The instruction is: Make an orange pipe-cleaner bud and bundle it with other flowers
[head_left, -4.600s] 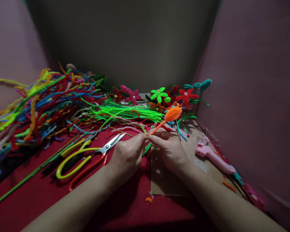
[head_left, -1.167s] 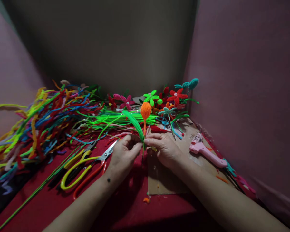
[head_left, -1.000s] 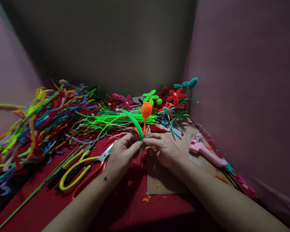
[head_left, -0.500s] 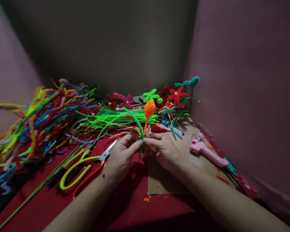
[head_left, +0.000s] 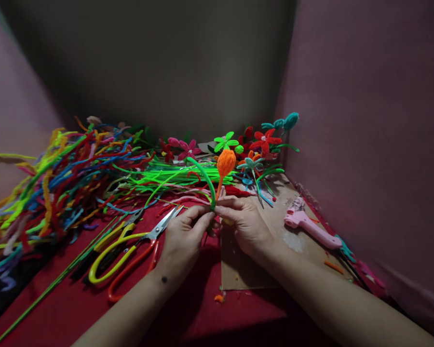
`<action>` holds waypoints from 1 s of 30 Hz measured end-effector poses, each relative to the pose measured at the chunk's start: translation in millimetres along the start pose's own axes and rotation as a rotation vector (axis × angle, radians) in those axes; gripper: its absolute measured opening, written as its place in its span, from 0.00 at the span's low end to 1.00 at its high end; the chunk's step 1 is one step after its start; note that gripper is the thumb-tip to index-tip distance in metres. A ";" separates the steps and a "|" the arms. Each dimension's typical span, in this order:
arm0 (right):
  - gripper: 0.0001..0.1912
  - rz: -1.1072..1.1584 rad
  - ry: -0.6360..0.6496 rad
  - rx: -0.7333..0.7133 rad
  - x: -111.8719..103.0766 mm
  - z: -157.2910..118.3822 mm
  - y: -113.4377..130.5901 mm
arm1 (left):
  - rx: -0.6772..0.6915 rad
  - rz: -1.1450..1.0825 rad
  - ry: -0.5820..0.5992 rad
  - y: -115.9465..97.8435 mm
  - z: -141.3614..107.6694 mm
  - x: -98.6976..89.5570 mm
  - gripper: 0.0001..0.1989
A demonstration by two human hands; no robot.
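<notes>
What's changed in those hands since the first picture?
The orange bud, tilted well to the right before, has swung left and now leans only slightly. The hands now also pinch a curved green strip on its left. The scissors and pink tool lie where they were.

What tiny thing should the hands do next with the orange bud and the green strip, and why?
Maybe the left hand could gently press the green strip closer against the orange stem while the right hand steadies it. Both hands pinch close together where strip and stem converge, but the strip's top curves away from the orange bud.
</notes>
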State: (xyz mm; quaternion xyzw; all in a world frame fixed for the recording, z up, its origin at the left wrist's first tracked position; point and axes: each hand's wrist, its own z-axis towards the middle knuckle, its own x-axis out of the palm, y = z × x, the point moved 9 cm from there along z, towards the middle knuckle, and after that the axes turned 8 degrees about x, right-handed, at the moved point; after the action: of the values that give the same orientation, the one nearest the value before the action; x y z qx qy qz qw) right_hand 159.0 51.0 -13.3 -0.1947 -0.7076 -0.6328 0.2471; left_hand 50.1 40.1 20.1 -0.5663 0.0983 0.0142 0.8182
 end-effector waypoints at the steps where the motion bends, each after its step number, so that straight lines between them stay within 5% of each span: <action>1: 0.06 -0.019 -0.013 -0.018 -1.0 -0.1 1.2 | 0.026 0.042 0.000 -1.1 -0.3 -0.8 0.06; 12: 0.00 -0.210 0.012 -0.152 5.2 -7.2 14.5 | 0.338 0.449 -0.025 -19.3 -3.3 -5.8 0.06; 17: 0.05 -0.326 0.040 -0.230 11.5 -12.4 24.6 | 0.174 0.318 -0.030 -5.9 -1.0 -11.5 0.08; 30: 0.07 -0.212 0.155 -0.007 7.9 0.6 3.4 | -0.132 -0.253 0.141 14.5 1.5 4.5 0.06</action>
State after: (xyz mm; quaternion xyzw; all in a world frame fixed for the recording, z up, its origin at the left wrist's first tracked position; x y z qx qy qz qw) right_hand 154.6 51.8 -5.9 -0.0699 -0.7006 -0.6712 0.2321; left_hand 52.7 46.3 6.4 -0.6262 0.0825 -0.1223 0.7656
